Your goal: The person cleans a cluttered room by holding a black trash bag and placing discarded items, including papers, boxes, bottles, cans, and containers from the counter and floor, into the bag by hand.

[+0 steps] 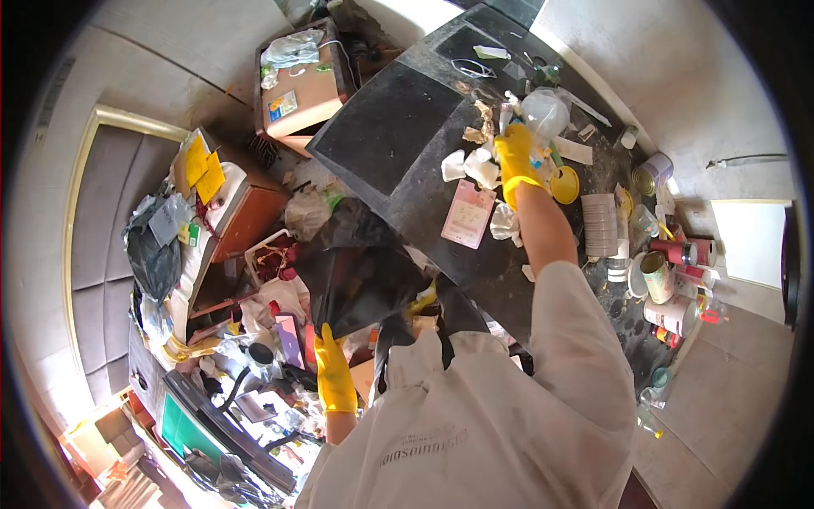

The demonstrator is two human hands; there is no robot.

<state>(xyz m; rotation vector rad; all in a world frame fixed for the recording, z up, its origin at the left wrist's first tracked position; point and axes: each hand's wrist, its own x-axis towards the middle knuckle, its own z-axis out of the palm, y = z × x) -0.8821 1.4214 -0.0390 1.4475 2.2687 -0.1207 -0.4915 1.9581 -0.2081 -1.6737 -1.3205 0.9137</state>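
In a yellow glove, my right hand (pixel 515 161) reaches over the dark tabletop (pixel 407 170) among crumpled white tissues (pixel 482 169) and small litter; its fingers look closed, and what they hold is hidden. A clear plastic bowl (pixel 545 113) and a yellow lid (pixel 564 184) lie beside it. Nearer me is a pink printed card (pixel 468 214). My left hand (pixel 333 373), also gloved in yellow, grips the edge of a black plastic bag (pixel 356 284), which hangs beside the table.
Cans (pixel 651 174), jars and a stack of pale containers (pixel 600 225) crowd the table's right side. Mixed rubbish covers the floor at lower left, around a tilted cabinet (pixel 246 212). A brown cabinet (pixel 314 85) with plastic on top stands beyond the table.
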